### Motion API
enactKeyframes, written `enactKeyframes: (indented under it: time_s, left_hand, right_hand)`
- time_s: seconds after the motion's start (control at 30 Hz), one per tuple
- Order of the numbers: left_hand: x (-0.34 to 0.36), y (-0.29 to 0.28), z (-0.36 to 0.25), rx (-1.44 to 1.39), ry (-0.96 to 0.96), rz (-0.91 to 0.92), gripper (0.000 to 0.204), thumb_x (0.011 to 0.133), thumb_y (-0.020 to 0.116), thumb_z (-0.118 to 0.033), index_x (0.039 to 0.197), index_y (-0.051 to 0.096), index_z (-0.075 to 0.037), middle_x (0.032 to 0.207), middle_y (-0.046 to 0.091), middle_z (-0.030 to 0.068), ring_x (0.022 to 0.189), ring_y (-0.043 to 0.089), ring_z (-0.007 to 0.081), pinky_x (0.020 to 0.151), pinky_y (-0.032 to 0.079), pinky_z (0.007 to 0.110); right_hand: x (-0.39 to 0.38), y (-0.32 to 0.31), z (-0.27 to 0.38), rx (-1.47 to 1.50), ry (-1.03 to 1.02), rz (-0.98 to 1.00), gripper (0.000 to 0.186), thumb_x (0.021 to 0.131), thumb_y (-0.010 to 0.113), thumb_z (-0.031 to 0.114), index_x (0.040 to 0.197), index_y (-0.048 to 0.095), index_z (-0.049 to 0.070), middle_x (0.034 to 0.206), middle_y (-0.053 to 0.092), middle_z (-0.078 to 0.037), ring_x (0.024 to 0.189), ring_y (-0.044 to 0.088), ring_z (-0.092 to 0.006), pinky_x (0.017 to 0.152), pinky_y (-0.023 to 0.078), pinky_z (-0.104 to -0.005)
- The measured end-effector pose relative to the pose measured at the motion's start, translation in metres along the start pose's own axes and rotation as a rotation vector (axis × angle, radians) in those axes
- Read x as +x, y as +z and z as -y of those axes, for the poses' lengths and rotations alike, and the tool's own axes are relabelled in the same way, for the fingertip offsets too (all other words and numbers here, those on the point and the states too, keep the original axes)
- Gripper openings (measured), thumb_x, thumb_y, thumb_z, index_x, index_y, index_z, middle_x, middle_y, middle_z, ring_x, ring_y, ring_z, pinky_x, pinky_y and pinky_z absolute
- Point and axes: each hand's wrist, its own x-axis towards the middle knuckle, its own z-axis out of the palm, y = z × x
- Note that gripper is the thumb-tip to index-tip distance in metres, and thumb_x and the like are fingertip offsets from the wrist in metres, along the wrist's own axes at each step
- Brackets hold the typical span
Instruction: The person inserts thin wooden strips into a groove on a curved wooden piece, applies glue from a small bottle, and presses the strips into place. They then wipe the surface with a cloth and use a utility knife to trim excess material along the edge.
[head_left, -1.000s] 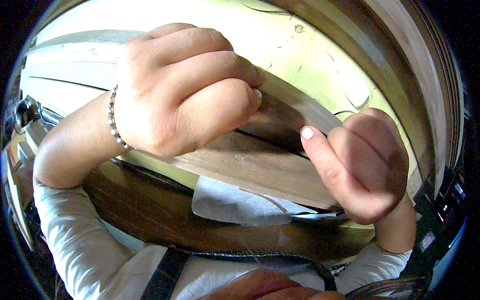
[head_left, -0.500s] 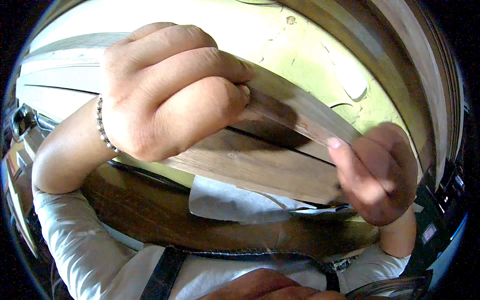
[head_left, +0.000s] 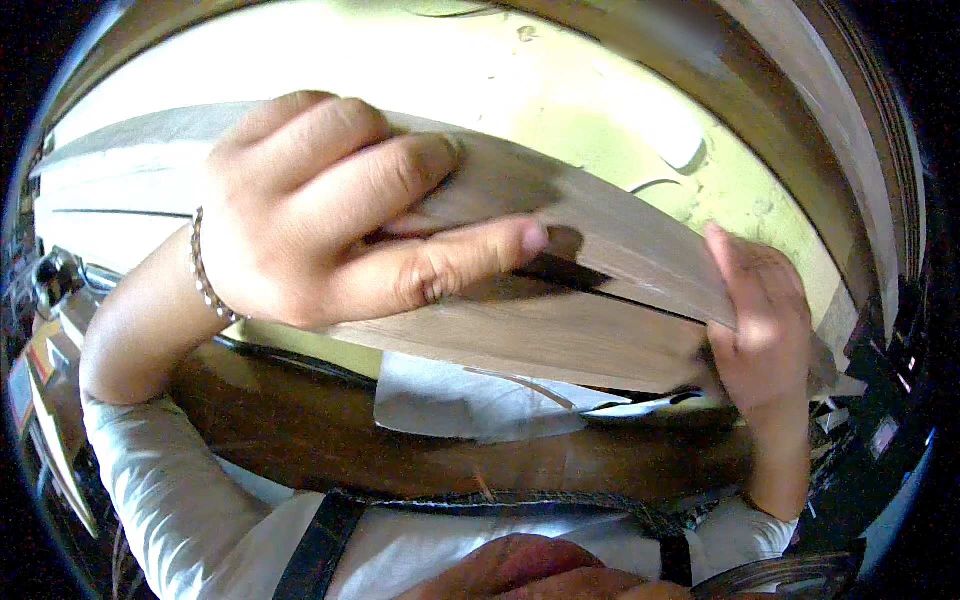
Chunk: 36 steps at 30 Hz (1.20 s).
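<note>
My left hand [head_left: 320, 210], with a bead bracelet at the wrist, lies over the long upper wooden board [head_left: 630, 240], fingers curled on it and thumb stretched along it. My right hand [head_left: 760, 325] grips that board near its right end, fingertips on the upper edge. A second wooden board [head_left: 520, 340] runs just below, with a narrow dark gap between the two. Behind them is a pale yellow-green work surface [head_left: 570, 120]; the undersides of both hands are hidden.
A white sheet [head_left: 430, 395] pokes out below the boards, over a dark brown wooden edge [head_left: 420, 465]. Dark wooden strips [head_left: 830, 120] curve along the far right. Small cluttered objects [head_left: 55, 280] stand at the left.
My left hand has shifted slightly down and its thumb has straightened. My right hand has moved rightward and turned, its fingers now over the board's upper edge.
</note>
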Motion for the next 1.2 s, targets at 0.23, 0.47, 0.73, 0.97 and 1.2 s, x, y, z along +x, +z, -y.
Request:
enactKeyframes:
  time_s: [0.23, 0.47, 0.73, 0.97, 1.2]
  left_hand:
    - [-0.009, -0.013, 0.004, 0.018, -0.086, 0.161, 0.064, 0.076, 0.068, -0.024, 0.137, 0.054, -0.039, 0.108, 0.062, -0.0007, 0.078, 0.057, 0.0138, 0.063, 0.049, 0.03]
    - [-0.019, -0.154, 0.003, 0.353, -0.184, 0.045, 0.016, 0.083, 0.062, -0.029, 0.097, 0.063, -0.022, 0.105, 0.057, -0.0041, 0.099, 0.057, 0.0171, 0.074, 0.051, 0.032]
    - [-0.157, -0.426, -0.22, 0.489, -1.259, -0.57, 0.025, 0.084, 0.076, -0.009, 0.104, 0.061, -0.007, 0.09, 0.069, 0.0054, 0.08, 0.067, 0.0133, 0.071, 0.054, 0.028]
    - [-0.393, -0.648, -0.567, 1.163, -1.758, -1.376, 0.031, 0.098, 0.064, -0.025, 0.111, 0.069, 0.002, 0.086, 0.072, 0.0079, 0.074, 0.067, 0.0125, 0.067, 0.053, 0.027]
    - [-0.537, -0.605, -0.883, 1.252, -2.078, -2.004, 0.061, 0.098, 0.054, -0.055, 0.102, 0.071, 0.004, 0.076, 0.072, 0.0083, 0.058, 0.061, 0.0142, 0.052, 0.047, 0.029]
  right_hand:
    - [0.02, -0.021, 0.02, -0.01, -0.1, -0.077, 0.072, 0.066, 0.062, -0.007, 0.137, 0.054, 0.003, 0.127, 0.063, -0.015, 0.117, 0.06, -0.0309, 0.101, 0.042, -0.0456]
    - [0.003, -0.074, 0.034, -0.059, 0.014, -0.033, 0.068, 0.065, 0.073, -0.001, 0.131, 0.058, 0.002, 0.115, 0.067, -0.015, 0.107, 0.063, -0.0294, 0.096, 0.039, -0.0455]
    - [-0.09, -0.088, 0.056, 0.017, 0.117, -0.124, 0.053, 0.073, 0.075, 0.01, 0.124, 0.059, 0.005, 0.112, 0.066, -0.018, 0.107, 0.062, -0.036, 0.097, 0.041, -0.0494]
    - [-0.114, -0.053, 0.049, 0.113, 0.125, -0.107, 0.045, 0.08, 0.071, 0.014, 0.122, 0.056, 0.01, 0.109, 0.068, -0.019, 0.107, 0.064, -0.0383, 0.093, 0.047, -0.0495]
    - [-0.12, -0.062, 0.055, 0.032, 0.164, -0.105, 0.045, 0.083, 0.068, 0.016, 0.126, 0.055, 0.014, 0.116, 0.068, -0.018, 0.11, 0.064, -0.039, 0.092, 0.048, -0.0489]
